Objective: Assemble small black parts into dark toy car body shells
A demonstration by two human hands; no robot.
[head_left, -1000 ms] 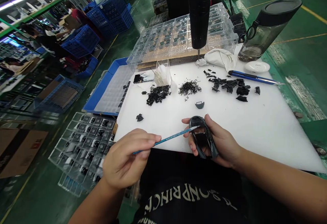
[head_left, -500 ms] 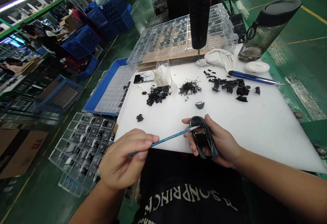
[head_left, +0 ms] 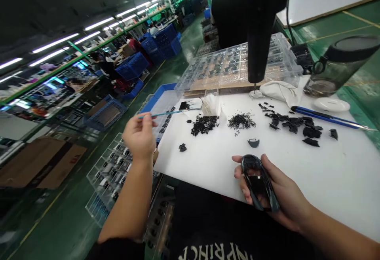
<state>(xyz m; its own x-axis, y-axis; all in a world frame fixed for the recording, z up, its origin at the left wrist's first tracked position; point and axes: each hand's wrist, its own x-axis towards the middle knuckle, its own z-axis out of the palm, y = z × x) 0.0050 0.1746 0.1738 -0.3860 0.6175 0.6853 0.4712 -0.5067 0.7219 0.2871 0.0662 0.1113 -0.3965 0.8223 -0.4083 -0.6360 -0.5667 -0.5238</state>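
Note:
My left hand (head_left: pixel 139 135) is closed on the rear end of a thin blue brush (head_left: pixel 166 114). Its far tip lies close to a small clear box with white material (head_left: pixel 210 105); whether they touch I cannot tell. In my right hand (head_left: pixel 286 196) rests a glossy dark mouse-shaped shell (head_left: pixel 257 181), fingers wrapped round its sides. Just beyond it lies a small grey half-round part (head_left: pixel 253 143). A heap of black pieces (head_left: pixel 204 124), a pile of tiny black screws (head_left: pixel 242 121) and larger black parts (head_left: pixel 297 124) are spread over the white board (head_left: pixel 219 165).
A black electric screwdriver (head_left: pixel 258 54) hangs over the board's back edge. Behind stands a clear compartment tray (head_left: pixel 228 64). At the right are a tilted bottle (head_left: pixel 335 68), a white oval case (head_left: pixel 331 104) and blue-handled tweezers (head_left: pixel 329 117). Parts trays (head_left: pixel 111 169) sit low at the left.
My left hand has carried the brush away from the shell, leftward and forward to the small clear box. My right hand keeps its grip on the shell. The camera view has tilted up.

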